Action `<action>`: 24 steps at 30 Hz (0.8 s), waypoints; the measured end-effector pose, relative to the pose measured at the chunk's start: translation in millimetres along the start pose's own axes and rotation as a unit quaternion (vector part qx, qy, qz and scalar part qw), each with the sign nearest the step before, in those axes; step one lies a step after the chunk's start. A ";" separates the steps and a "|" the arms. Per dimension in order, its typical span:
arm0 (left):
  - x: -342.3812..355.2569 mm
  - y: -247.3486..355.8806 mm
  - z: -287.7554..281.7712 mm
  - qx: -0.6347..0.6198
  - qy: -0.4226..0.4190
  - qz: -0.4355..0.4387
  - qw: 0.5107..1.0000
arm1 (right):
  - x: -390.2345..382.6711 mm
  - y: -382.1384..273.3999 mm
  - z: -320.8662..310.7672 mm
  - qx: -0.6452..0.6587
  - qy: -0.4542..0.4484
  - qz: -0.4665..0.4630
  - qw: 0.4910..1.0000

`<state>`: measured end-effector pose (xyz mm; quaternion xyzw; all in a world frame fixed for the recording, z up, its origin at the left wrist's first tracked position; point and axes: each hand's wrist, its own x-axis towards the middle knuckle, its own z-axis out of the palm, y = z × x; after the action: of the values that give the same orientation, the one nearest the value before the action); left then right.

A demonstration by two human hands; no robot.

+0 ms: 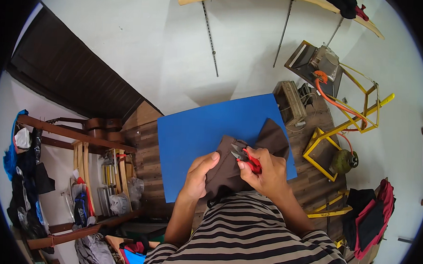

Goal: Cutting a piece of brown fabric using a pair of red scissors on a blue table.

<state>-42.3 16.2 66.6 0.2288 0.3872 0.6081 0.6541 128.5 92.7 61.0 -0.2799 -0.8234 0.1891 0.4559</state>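
Note:
A dark brown piece of cloth (228, 169), with a stitched seam along one part, is held over the near side of a blue tabletop (187, 135). My left hand (199, 176) grips its left edge, thumb on top and the other fingers hidden behind it. In my right hand (270, 177) is a pair of red-handled pliers (252, 163), fingers wrapped round the handles. Their grey jaws look parted and point up and left, over the cloth near the seam. Whether the jaws touch the cloth I cannot tell. More of the cloth spreads to the right, beyond my right hand.
Beyond the table's right corner stands a wooden crate (290, 103). Farther right are a yellow metal frame (321, 155), an orange hose (338, 103) and a green gas cylinder (344, 161). Shelving with books and bags (119, 204) fills the left, near a guitar (103, 126) and a dark door (73, 64).

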 end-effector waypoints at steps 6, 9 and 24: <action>-17.9 -9.9 7.8 0.011 -0.024 0.011 1.000 | -16.3 -17.4 -15.1 -0.025 0.025 -0.013 0.999; -27.0 -14.5 13.0 0.010 -0.034 0.023 0.999 | -25.9 -27.3 -23.8 -0.014 0.019 -0.017 1.000; -65.6 -27.4 32.1 -0.018 -0.040 0.059 0.997 | -53.7 -55.6 -29.4 -0.027 0.033 -0.077 0.996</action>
<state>2.5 -46.4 79.5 0.2637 0.3356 0.6432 0.6357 160.6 17.4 72.9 -0.2335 -0.8321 0.1218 0.4881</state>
